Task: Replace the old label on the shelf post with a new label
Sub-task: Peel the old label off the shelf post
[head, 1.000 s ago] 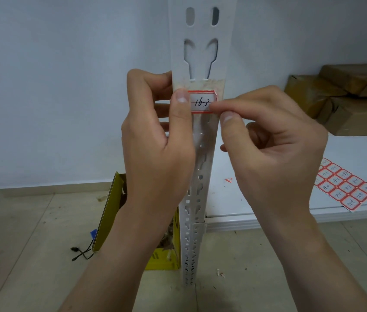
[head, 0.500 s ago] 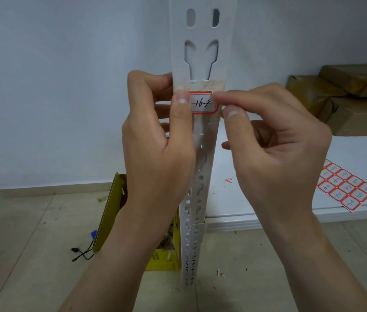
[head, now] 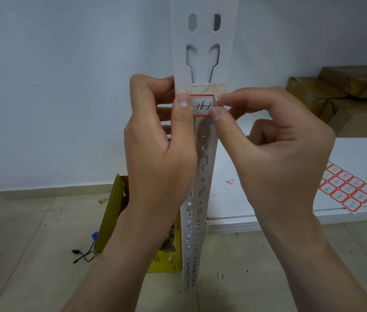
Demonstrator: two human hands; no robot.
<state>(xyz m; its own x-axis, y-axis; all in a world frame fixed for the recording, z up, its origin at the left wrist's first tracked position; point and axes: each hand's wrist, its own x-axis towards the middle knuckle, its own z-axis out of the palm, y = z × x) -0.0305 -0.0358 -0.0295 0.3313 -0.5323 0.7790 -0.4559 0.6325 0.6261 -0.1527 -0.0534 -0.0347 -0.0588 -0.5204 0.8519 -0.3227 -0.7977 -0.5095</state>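
Note:
A white perforated shelf post (head: 203, 52) stands upright in the middle. On it sits a red-bordered white label (head: 202, 106) marked "16-3", below a strip of yellowish glue residue (head: 209, 88). My left hand (head: 162, 149) grips the post, fingers behind it and thumb pressing the label's left end. My right hand (head: 274, 145) pinches the label's right edge between thumb and forefinger, and the top right corner is lifted a little. A sheet of red-bordered labels (head: 347, 190) lies on the white shelf (head: 268, 212) at the right.
Brown cardboard parcels (head: 344, 95) are stacked on the shelf at the back right. A yellow open box (head: 115, 212) of scraps stands on the tiled floor left of the post, with a black cable (head: 83, 255) beside it. A red label scrap (head: 229, 181) lies on the shelf.
My right thumb and forefinger have shifted on the label's right edge, the forefinger rising to the top corner, which now peels up slightly. My left hand has stayed put.

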